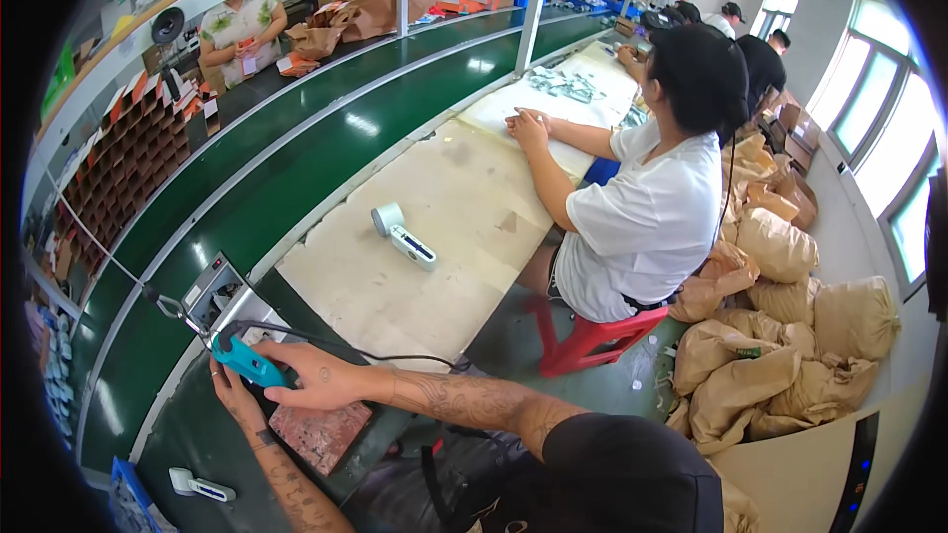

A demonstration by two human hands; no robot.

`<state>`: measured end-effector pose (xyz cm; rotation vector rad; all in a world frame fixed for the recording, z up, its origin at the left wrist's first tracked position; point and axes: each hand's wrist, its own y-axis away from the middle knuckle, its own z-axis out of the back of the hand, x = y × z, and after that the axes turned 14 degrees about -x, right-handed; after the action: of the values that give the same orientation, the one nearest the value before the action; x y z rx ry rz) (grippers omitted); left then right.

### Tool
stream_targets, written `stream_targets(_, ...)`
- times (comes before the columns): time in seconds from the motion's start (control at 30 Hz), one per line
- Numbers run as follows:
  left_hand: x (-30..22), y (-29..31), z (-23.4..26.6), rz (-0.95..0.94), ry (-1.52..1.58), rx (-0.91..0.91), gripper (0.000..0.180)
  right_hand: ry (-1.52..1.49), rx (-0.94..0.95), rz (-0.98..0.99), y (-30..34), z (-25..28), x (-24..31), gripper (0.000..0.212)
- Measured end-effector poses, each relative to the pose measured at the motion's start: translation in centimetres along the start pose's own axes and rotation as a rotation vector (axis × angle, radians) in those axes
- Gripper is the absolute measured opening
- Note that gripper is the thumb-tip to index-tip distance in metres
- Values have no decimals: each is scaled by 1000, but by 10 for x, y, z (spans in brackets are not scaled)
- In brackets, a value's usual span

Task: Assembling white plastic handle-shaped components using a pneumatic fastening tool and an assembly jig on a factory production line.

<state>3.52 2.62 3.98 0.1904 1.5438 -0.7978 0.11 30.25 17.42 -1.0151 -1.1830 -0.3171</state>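
Note:
My right hand (321, 375) is closed around a teal corded hand tool (252, 363), held at a slant above the near left of the bench. A metal hook (176, 308) on a cord is at the tool's upper end, and a black cable (351, 338) runs off to the right. Below it, my left hand (235, 397) is close against the tool's lower side; its fingers are partly hidden, so I cannot tell what they grip. A reddish, worn flat block (321, 431) lies beside my wrists. Behind the tool stands a metal box (219, 296) with small parts inside.
A pale device with a round head (405, 237) lies on the paper-covered table (444, 188); a similar one (202, 485) lies near left. A green conveyor (326, 138) runs along the left. A co-worker (642, 178) sits on a red stool (602, 336). Brown sacks (731, 355) fill the right.

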Motion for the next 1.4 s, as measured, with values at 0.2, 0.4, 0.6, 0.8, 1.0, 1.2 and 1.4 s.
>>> stream_targets(0.2,-64,21,-16,-198,3,-464,30,49,-270,-21,11,34,21,50)
stream_targets(0.4,-177,52,-86,-332,221,-349,11,187,-284,-199,46,95,60,36)
stream_targets(0.6,-181,66,-249,-161,-329,554,35,218,-316,-98,74,103,79,42)
stream_targets(0.8,-162,96,-332,-45,-788,594,72,132,-248,-255,91,112,88,41)
stream_targets(1.0,-128,93,-299,-188,-564,414,42,161,-295,-438,97,116,90,40)
stream_targets(1.2,-174,105,-170,-434,-239,375,24,-37,-426,-294,88,119,65,44)
stream_targets(1.4,-180,126,-51,-443,-403,336,22,12,-387,-142,61,104,40,57)
